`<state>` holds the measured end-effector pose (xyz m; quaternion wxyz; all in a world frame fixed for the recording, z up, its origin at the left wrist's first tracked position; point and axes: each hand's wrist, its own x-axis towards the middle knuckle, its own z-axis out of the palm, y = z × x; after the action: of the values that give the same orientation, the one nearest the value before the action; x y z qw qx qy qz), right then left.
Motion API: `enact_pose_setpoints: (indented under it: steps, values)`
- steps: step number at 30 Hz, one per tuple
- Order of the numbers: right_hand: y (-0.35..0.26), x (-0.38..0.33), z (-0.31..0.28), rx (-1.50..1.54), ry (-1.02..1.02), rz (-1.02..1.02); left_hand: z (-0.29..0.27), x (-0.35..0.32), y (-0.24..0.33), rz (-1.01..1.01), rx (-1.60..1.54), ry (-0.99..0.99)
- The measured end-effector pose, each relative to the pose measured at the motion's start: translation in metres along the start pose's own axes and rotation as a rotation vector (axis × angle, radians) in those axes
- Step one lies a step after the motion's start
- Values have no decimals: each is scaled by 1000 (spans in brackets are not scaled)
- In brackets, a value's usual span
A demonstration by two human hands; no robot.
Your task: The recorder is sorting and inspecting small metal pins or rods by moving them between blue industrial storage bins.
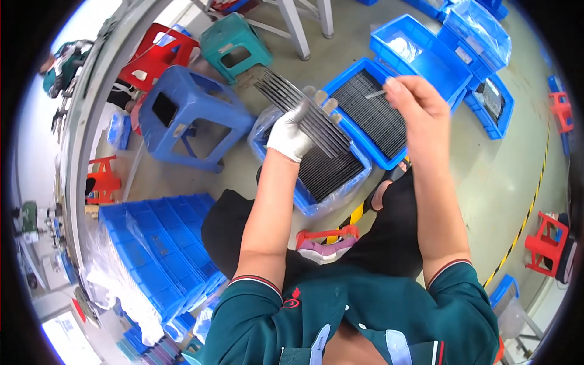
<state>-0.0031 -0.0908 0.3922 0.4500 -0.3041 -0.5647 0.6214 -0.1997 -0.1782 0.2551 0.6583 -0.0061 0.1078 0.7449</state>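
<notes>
My left hand [291,135], in a white glove with greyish fingertips, grips a row of thin black strips [316,125] lying side by side. They are tilted above a blue crate [365,163] lined with clear plastic, where more black strips [328,175] lie in a row. My bare right hand [423,103] is raised at the right, thumb and fingers pinched on a small thin grey piece [375,94]; its exact kind is unclear. Beneath that hand is a second blue crate [389,164] packed with dark strips [368,109] in rows.
Several blue crates [420,45] stand at the far right, some holding clear plastic. On the left are a blue stool [198,100], a green stool [234,39] and a stack of blue crates [158,243]. A red-framed low seat [328,234] is between my legs.
</notes>
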Motion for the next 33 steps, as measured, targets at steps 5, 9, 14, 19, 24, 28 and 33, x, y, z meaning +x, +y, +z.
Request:
enact_pose_setpoints:
  steps: [5, 9, 14, 19, 24, 28, 33]
  values:
    - [57, -5, 39, 479, 8, 325, 49, -38, 15, 302, -32, -72]
    - [73, -17, 73, 641, -7, 332, 82, -56, -2, 455, 17, 49]
    - [60, -15, 81, 683, -15, 424, 96, -70, -10, 433, -4, -22]
    - [57, -20, 86, 658, -71, 401, 112, -73, -4, 448, 159, 172]
    - [57, -17, 89, 621, -107, 345, 98, -69, 16, 455, 89, 168]
    - [53, -3, 68, 357, -144, 174, 78, -82, 34, 448, 27, 154]
    - [51, -9, 61, 103, -212, 136, 66, -92, 45, 423, -32, 96]
